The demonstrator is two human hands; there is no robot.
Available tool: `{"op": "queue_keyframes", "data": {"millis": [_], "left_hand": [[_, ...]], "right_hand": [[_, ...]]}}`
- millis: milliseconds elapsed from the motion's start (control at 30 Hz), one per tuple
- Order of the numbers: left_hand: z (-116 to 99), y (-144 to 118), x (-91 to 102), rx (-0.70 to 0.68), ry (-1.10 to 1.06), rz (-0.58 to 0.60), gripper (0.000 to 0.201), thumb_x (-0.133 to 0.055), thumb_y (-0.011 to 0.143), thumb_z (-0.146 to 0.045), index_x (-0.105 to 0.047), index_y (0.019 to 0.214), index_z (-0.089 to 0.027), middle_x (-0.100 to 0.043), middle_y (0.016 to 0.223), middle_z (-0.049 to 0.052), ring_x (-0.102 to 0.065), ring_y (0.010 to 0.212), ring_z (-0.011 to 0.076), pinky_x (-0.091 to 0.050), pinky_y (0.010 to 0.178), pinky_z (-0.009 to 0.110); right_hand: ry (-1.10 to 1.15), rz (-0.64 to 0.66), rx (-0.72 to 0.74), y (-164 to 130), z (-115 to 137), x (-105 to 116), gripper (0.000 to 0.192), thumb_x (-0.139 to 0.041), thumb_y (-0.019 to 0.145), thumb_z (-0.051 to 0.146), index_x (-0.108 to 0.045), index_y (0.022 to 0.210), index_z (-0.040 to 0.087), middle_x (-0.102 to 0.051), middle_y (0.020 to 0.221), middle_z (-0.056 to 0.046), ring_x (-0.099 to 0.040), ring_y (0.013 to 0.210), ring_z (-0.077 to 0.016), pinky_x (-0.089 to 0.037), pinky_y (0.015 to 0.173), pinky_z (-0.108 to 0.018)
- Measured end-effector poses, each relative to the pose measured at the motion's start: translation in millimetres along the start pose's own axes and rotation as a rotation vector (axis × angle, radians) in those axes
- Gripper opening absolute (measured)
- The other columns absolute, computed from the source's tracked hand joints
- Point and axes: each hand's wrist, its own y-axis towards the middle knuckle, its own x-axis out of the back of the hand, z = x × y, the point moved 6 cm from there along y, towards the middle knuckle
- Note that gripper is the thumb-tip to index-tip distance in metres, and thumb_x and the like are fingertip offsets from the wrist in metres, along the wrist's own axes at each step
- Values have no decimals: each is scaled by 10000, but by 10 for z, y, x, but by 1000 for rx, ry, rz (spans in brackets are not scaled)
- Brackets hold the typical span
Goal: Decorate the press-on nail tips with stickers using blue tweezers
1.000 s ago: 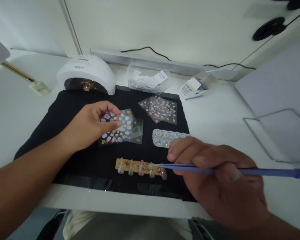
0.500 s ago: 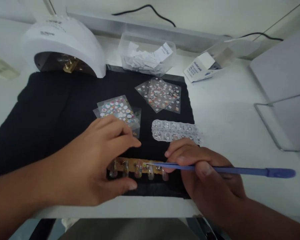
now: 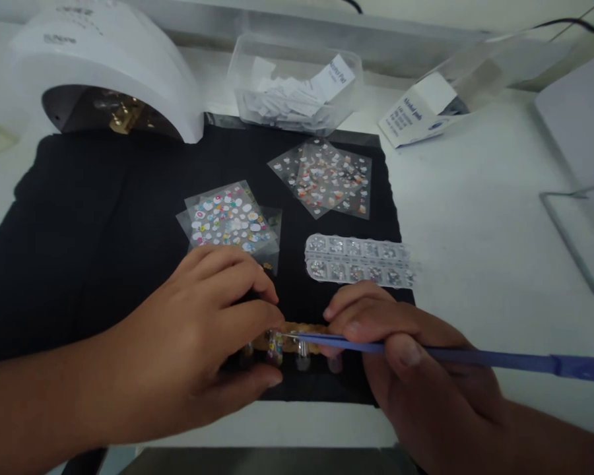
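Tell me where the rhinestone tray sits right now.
The rhinestone tray lies on the black mat, right of centre, just beyond the right hand, below the stickers.

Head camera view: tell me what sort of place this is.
Likely a nail-art work desk: a white nail-curing lamp, decorated sticker sheets, a rhinestone tray and a strip of false nails on a black mat.

left hand (image 3: 198, 336) left the sticker sheet (image 3: 228, 221), now grips the nail strip (image 3: 297, 333).

Wooden nail-tip strip (image 3: 297, 330) flat under blue tool (image 3: 475, 357).
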Motion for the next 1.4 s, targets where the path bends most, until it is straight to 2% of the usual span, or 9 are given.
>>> {"op": "queue_keyframes", "data": {"millis": [167,600,800,1067,1233,1400], "left_hand": [[-11,11,-3,6,12,-16,137,-693,850,-199,-681,986,-213,-662,1007,29,-572,1043,252,-454,874,465],[-14,28,-3,12,14,-21,102,-690,849,-209,-676,950,-213,-669,992,20,-578,1040,246,-453,893,467],[-12,25,2,15,23,-40,91,-685,848,-204,-673,937,-214,-673,988,21,-579,1045,253,-450,898,468],[-25,21,5,4,22,-53,101,-697,842,-203,-658,935,-193,-676,979,32,-582,1031,260,-445,889,475],[-32,8,8,-12,13,-58,211,-713,824,-195,-595,999,-196,-663,1028,32,-565,1054,256,-445,886,456],[-47,-4,4,-38,0,-35,165,-700,830,-178,-598,958,-200,-651,1007,18,-551,1063,242,-425,915,441]], "right_hand": [[-6,-4,-9,12,10,1,196,-581,954,232,-777,961,214,-604,713,-52,-593,754,-180,-536,576,-286],[-4,-33,-86,29,-23,10,199,-597,942,259,-794,917,240,-611,702,-50,-593,701,-178,-520,544,-284],[6,-46,-97,11,-31,29,187,-611,936,258,-794,922,222,-626,720,-60,-611,736,-184,-525,553,-283],[5,-22,-83,32,-28,17,190,-603,932,237,-792,931,223,-598,671,-49,-589,700,-185,-516,545,-295],[-1,-37,-79,29,-34,14,192,-599,935,249,-791,932,243,-596,681,-46,-590,711,-187,-505,545,-291],[-11,-24,-112,50,-37,18,187,-608,928,251,-794,920,253,-599,683,-43,-586,697,-181,-502,544,-288]]}}
